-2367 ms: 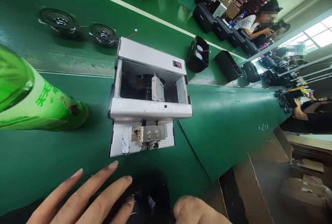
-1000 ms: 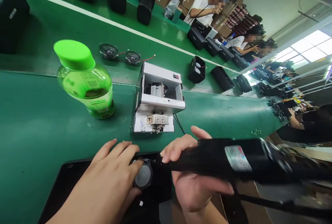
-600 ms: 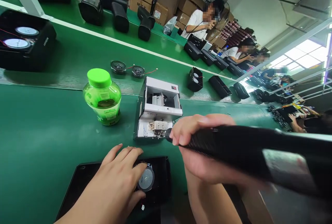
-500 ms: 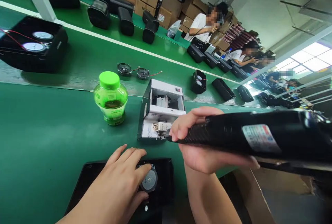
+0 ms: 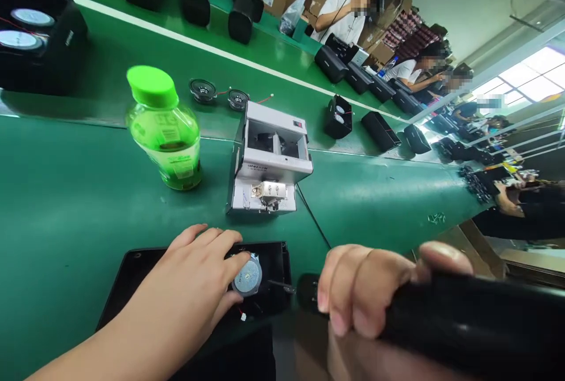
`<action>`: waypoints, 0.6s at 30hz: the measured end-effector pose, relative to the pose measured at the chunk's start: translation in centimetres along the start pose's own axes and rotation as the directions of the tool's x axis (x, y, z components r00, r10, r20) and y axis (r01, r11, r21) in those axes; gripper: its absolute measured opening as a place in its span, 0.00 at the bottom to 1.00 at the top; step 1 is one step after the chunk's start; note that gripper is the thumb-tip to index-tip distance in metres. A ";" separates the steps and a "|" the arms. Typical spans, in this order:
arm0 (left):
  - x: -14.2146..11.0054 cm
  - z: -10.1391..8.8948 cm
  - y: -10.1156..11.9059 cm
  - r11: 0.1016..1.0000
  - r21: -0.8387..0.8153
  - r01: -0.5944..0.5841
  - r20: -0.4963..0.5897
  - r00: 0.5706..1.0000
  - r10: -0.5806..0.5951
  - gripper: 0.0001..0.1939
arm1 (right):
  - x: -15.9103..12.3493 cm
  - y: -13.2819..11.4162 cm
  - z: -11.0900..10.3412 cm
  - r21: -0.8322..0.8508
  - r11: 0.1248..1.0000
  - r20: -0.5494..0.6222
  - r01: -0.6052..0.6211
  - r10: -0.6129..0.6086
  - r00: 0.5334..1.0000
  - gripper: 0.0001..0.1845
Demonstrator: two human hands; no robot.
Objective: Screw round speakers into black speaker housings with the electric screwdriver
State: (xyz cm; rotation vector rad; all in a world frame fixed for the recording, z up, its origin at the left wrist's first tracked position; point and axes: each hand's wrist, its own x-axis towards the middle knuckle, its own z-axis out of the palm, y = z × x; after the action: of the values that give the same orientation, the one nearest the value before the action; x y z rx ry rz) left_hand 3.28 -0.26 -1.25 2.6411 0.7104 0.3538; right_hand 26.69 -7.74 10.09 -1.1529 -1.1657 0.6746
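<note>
My left hand (image 5: 203,275) rests over a black speaker housing (image 5: 136,275), thumb and index finger against the edge of a round speaker driver (image 5: 247,275) inside it. A small white connector (image 5: 243,316) on a thin wire lies just below the driver. My right hand (image 5: 366,292) is wrapped round a black electric screwdriver (image 5: 477,316), blurred along its body. Its thin bit points left over the housing, close to the driver; whether they touch I cannot tell. Behind the housing stands a white screw dispenser (image 5: 269,163) with a metal pick-up block.
A green-lidded bottle (image 5: 163,133) stands left of the dispenser. Two loose speaker drivers (image 5: 203,90) lie behind it. Another housing with two drivers (image 5: 48,39) sits at the far left. More black housings (image 5: 379,131) line the bench, and co-workers (image 5: 339,10) sit across it.
My right hand has brought the screwdriver down from the dispenser's front towards the speaker housing. My left hand stays at the driver. The view has shifted a little.
</note>
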 end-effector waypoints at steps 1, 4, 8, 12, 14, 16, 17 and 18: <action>0.0 0.0 0.0 1.000 0.012 -0.025 -0.019 0.999 0.025 0.25 | -0.2 0.0 0.1 -0.015 1.000 0.013 -0.010 0.010 1.000 0.29; -0.1 0.0 -0.2 0.995 0.040 -0.092 -0.055 0.994 0.094 0.24 | -1.3 0.6 -0.1 -0.030 0.999 0.024 -0.021 0.022 0.999 0.23; -0.2 0.0 -0.4 0.990 0.065 -0.125 -0.076 0.989 0.130 0.23 | -4.3 1.6 -1.3 -0.001 0.999 0.131 -0.045 0.045 0.990 0.10; -0.4 0.0 -0.1 0.990 0.075 -0.121 -0.081 0.989 0.127 0.22 | -6.8 3.4 -1.6 0.126 0.990 0.202 0.069 -0.094 0.975 0.30; -0.5 -0.1 0.0 0.992 0.069 -0.102 -0.067 0.992 0.107 0.22 | -7.2 4.1 -1.3 0.147 0.977 0.147 0.152 -0.174 0.974 0.30; -0.5 -0.2 0.1 0.995 0.059 -0.085 -0.036 0.996 0.087 0.21 | -7.1 4.3 -1.3 0.150 0.973 0.131 0.173 -0.193 0.972 0.29; -0.5 -0.3 0.1 0.996 0.057 -0.074 -0.020 0.997 0.075 0.21 | -6.9 4.1 -1.5 0.141 0.979 0.155 0.149 -0.170 0.973 0.29; -0.4 -0.3 0.1 0.996 0.056 -0.064 -0.008 0.998 0.064 0.20 | -6.6 3.7 -1.9 0.116 0.988 0.209 0.105 -0.127 0.970 0.30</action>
State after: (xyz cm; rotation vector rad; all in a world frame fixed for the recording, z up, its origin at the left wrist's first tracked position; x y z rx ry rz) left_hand 2.84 -0.46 -1.04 2.7217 0.6487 0.3699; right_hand 26.93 -13.05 4.33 -0.9326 -1.3544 0.7754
